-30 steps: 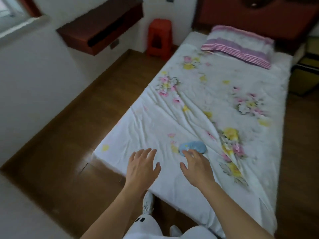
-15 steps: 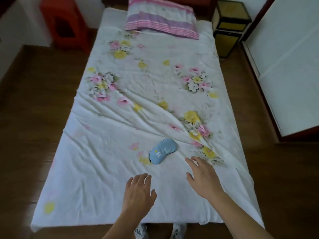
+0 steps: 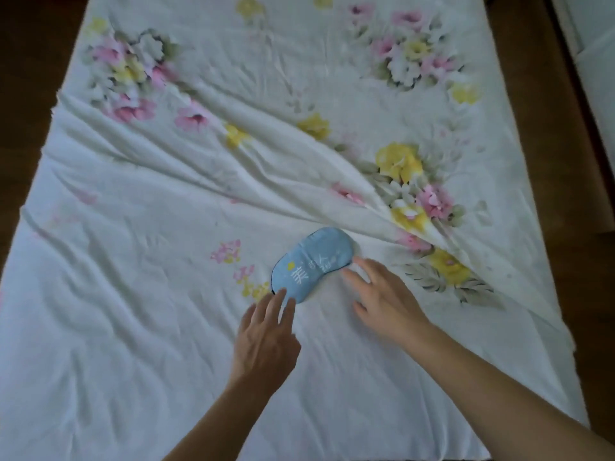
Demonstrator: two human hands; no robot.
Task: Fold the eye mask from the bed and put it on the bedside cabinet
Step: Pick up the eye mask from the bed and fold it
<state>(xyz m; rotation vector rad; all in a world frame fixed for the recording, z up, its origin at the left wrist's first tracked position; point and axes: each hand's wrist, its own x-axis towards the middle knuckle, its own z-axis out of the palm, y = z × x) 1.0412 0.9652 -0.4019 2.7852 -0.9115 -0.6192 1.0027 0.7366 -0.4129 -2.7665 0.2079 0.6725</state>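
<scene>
A light blue eye mask (image 3: 311, 262) with white print lies flat and unfolded on the floral bed sheet (image 3: 166, 294), slanting from lower left to upper right. My left hand (image 3: 266, 331) is open, its fingertips at the mask's lower left end. My right hand (image 3: 382, 297) is open too, fingers spread, with the fingertips touching or almost touching the mask's right edge. Neither hand holds the mask. The bedside cabinet is out of view.
The white sheet has a long diagonal crease (image 3: 299, 168) running just above the mask. Dark wooden floor (image 3: 565, 144) shows along the right side of the bed and a strip at the far left.
The camera has tilted down and closer to the bed. Both hands have reached forward from short of the mask to its two ends.
</scene>
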